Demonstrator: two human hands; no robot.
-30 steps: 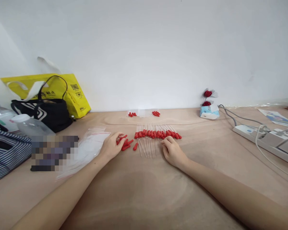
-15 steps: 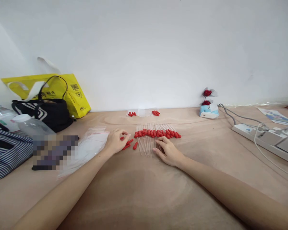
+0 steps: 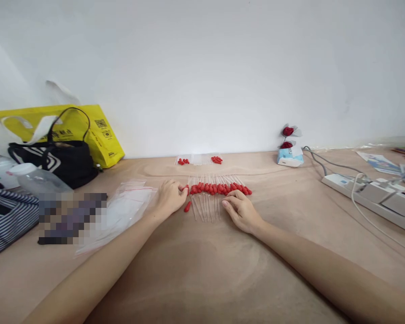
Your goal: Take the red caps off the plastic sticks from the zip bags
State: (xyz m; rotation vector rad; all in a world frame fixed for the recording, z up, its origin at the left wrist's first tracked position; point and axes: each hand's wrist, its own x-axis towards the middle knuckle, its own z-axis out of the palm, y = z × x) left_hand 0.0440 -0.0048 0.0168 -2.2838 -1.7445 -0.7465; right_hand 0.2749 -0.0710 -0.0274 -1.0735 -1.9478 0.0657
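Note:
A row of clear thin tubes with red rubber bulbs (image 3: 212,188), like droppers, lies across the middle of the table. Several bare clear tubes (image 3: 205,209) lie just in front of it. At the row's left end, my left hand (image 3: 171,198) is closed, with a red bulb showing at its thumb and fingertips. A loose red rubber bulb (image 3: 187,206) lies by that hand; others seen there earlier are hidden now. My right hand (image 3: 242,210) rests at the right of the bare tubes, fingers curled together; whatever may be in its pinch is too small to see.
Clear zip bags (image 3: 126,207) lie to the left, beside a blurred-out dark item (image 3: 72,218). Small bags with red bulbs (image 3: 217,159) lie by the wall. Further left are a yellow bag (image 3: 108,139), a black bag (image 3: 70,162) and a plastic bottle (image 3: 40,180); a power strip (image 3: 347,191) is right.
My left hand has moved right toward the row, a red bulb now at its fingertips. My right hand has shifted slightly right, off the bare tubes, its fingers closer together.

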